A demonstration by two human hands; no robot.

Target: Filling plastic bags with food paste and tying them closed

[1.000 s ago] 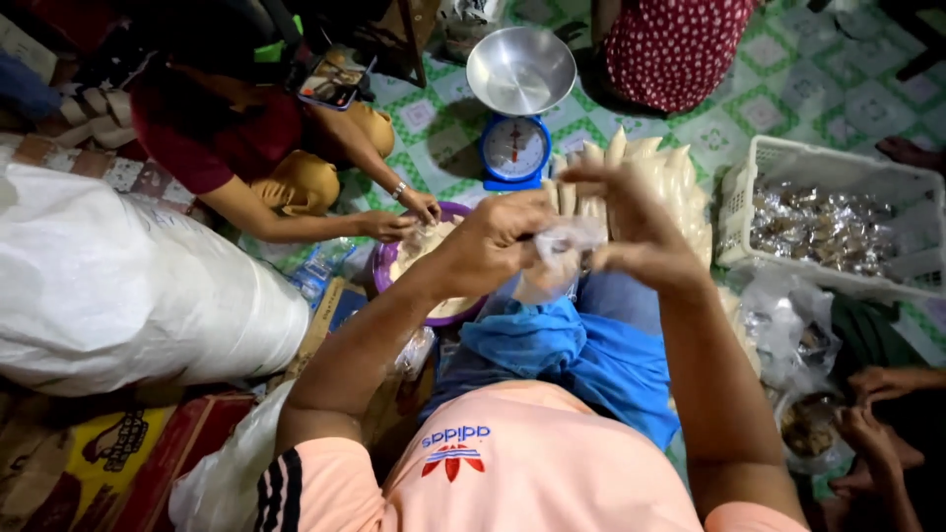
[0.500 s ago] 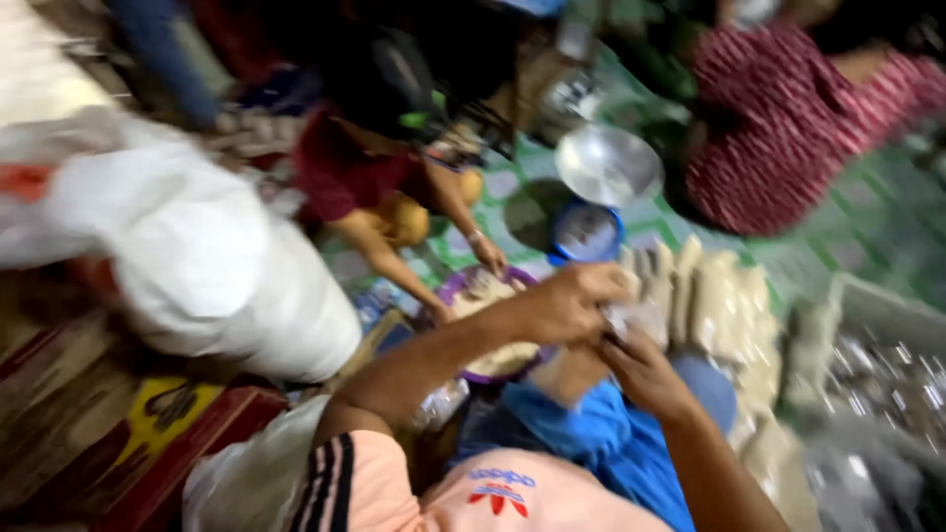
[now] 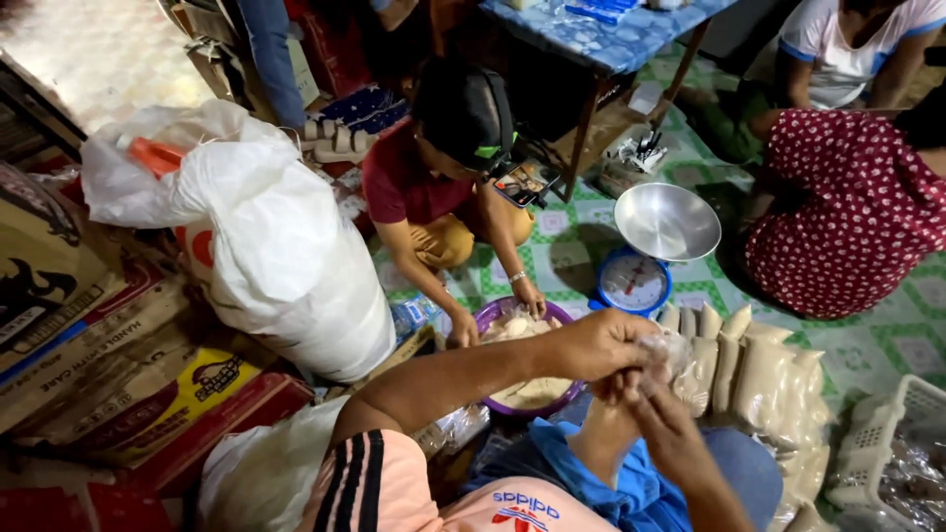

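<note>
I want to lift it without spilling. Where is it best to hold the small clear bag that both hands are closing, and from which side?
Probably at the gathered neck of the small clear bag, from above. The left hand and right hand already pinch it there, and the filled part hangs below, so the thin twisted top seems the firmest hold.

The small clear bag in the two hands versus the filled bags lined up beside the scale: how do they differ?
The small clear bag is held up, its top bunched between the left hand and right hand; the filled bags lie unheld on the floor. The held one hangs alone; the filled bags lean side by side in a row. Both are clear plastic with pale contents.
</note>
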